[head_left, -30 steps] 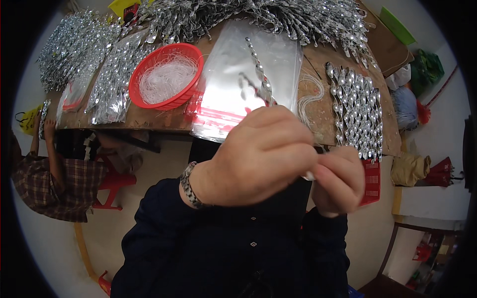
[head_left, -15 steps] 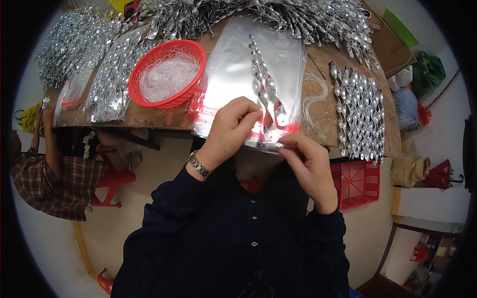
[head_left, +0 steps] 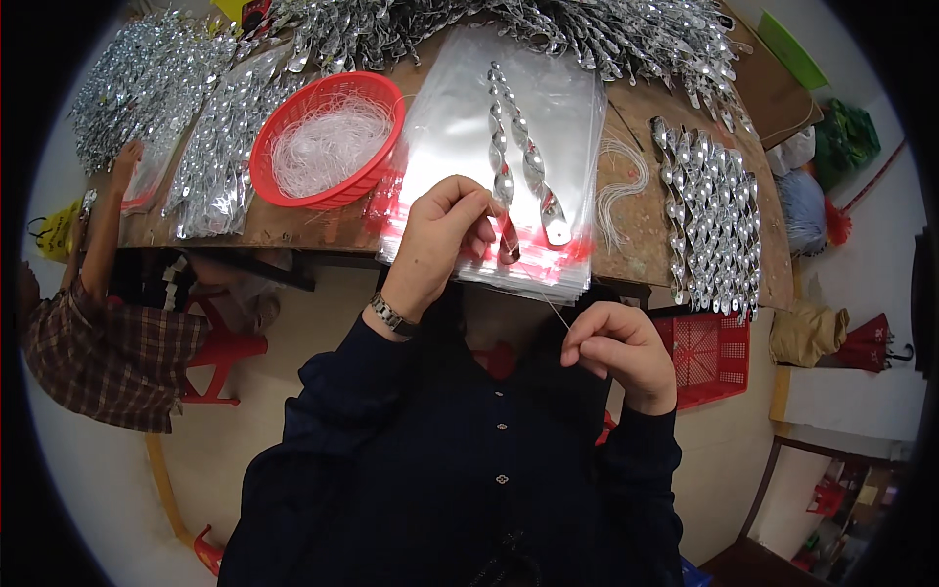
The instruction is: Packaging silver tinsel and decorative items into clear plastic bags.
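Observation:
Two twisted silver spiral strips lie over a stack of clear plastic bags (head_left: 445, 127) with a red-printed lower edge. My left hand (head_left: 425, 254) pinches the left spiral strip (head_left: 501, 161) close to its lower end. Slightly to the right, the other spiral strip (head_left: 533, 166) ends in a flat tab with a hole. Beyond the front edge of the bags, my right hand (head_left: 623, 350) is closed in a pinch on a thin clear thread (head_left: 558, 313). That thread slants up toward the bags; its far end is hard to make out.
A red basket (head_left: 259, 161) of clear threads stands left of the bags. Loose threads (head_left: 618, 191) and a batch of silver spirals (head_left: 712, 220) lie to the right. More spirals heap along the back. A red crate (head_left: 699, 357) sits below; a co-worker (head_left: 108, 362) works at left.
My right hand has drawn down and right, away from the strips, with the thread stretching behind it. The two strips have spread apart at their lower ends. The co-worker's arm reaches farther up.

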A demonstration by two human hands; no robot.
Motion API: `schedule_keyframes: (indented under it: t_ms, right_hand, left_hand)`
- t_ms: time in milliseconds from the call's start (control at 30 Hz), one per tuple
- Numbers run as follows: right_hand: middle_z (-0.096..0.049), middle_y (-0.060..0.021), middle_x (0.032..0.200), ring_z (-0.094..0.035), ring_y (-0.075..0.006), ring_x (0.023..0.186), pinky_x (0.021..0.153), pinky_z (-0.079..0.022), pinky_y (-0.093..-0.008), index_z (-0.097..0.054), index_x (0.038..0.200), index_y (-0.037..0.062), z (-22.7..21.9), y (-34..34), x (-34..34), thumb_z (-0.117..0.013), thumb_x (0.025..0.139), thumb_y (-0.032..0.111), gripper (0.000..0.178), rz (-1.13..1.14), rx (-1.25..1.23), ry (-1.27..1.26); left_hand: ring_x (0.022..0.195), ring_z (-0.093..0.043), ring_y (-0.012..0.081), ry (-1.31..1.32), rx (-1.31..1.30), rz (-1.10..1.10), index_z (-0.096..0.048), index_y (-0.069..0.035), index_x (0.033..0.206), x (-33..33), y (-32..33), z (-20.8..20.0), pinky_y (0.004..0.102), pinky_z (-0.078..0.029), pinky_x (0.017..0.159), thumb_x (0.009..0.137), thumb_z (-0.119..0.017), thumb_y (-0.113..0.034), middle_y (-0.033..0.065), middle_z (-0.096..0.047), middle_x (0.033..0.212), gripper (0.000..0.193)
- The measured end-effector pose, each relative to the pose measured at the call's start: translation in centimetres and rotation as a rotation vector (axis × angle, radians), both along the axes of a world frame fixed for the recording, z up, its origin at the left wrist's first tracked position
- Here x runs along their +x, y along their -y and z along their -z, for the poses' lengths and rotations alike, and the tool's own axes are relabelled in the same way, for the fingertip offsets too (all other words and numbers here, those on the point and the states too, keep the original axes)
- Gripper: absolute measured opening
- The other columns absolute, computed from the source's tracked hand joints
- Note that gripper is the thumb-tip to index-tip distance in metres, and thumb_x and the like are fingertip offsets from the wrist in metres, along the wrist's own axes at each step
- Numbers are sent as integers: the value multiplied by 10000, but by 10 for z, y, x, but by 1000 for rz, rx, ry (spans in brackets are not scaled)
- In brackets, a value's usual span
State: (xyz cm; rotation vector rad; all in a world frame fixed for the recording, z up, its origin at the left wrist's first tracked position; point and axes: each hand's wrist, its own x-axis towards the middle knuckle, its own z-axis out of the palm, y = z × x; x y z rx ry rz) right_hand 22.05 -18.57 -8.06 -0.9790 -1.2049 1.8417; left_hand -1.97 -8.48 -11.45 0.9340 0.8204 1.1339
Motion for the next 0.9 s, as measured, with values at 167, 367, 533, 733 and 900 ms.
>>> schedule_keyframes:
  t_ms: [167, 367, 533, 733, 900]
  right_hand:
    - [-706, -142, 981, -559, -74, 641, 560, -415, -192, -640, 996, -24, -3, 6, 2, -536, 876, -64, 163, -23, 32, -124]
    - [-702, -196, 910, -560, -89, 592, 531, -432, -198, -601, 921, -16, -16, 17, -1, -558, 816, -70, 125, 85, 227, 43]
    - [-700, -193, 892, -543, -89, 580, 530, -427, -201, -591, 867, -2, -17, 19, -2, -574, 804, -67, 92, 222, 318, 88]
    - [-640, -110, 913, -549, -106, 729, 636, -421, -220, -610, 861, 2, -5, 4, -2, -627, 807, -46, 74, 293, 630, 199]
    - [-569, -92, 1062, -510, -84, 726, 638, -397, -197, -596, 879, 7, -5, -5, -19, -608, 837, -36, 61, 431, 626, 334]
  left_hand:
    - [587, -523, 70, 3, -18, 11, -605, -27, 915, 0, 1, -3, 206, -454, 556, 979, -523, -131, 22, -597, 733, 147]
    - [602, -539, 71, 22, -24, -19, -592, -29, 925, 0, 1, 0, 205, -457, 552, 983, -524, -136, 31, -613, 766, 139]
    - [660, -567, 86, 31, -29, -13, -587, -21, 930, -2, 0, 0, 211, -442, 577, 987, -521, -122, 44, -606, 763, 134]
    - [607, -553, 51, 31, -19, -43, -584, -41, 940, -2, 2, -1, 180, -458, 532, 987, -526, -153, 28, -639, 806, 134]
    - [609, -552, 47, 20, 36, 32, -573, -35, 942, -5, 11, -12, 175, -439, 526, 994, -517, -156, 30, -645, 821, 144]
